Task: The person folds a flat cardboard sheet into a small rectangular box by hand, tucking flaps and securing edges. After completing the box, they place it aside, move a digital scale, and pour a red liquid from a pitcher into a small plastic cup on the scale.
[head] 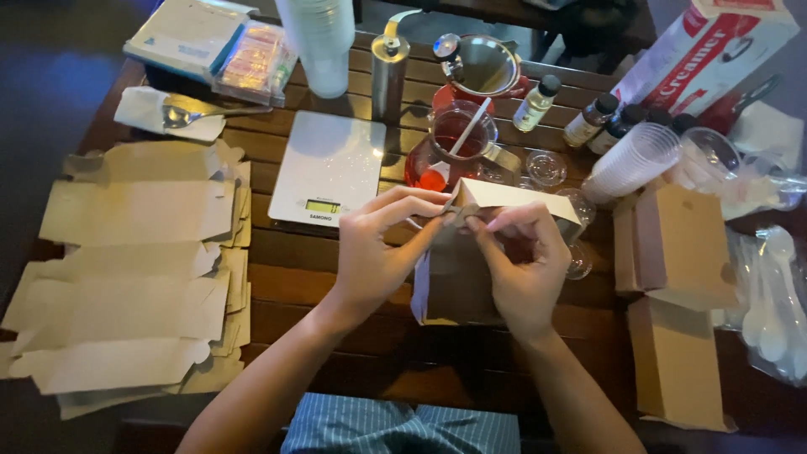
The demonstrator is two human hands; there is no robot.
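Both my hands work on a brown cardboard box (458, 282) held upright over the dark wooden table (286, 261). My left hand (378, 244) pinches a flap at the box's top edge with thumb and forefinger. My right hand (525, 261) grips the same top edge from the right, fingers curled over a folded flap. The box's white inner side shows at its top and left edge.
Flat unfolded box blanks (134, 277) lie stacked at left. A white kitchen scale (328, 168) sits behind my hands, beside a glass pitcher of red liquid (450, 147). Stacked plastic cups (630, 160), small bottles (588, 122), folded boxes (681, 303) and bagged plastic spoons (773, 311) fill the right.
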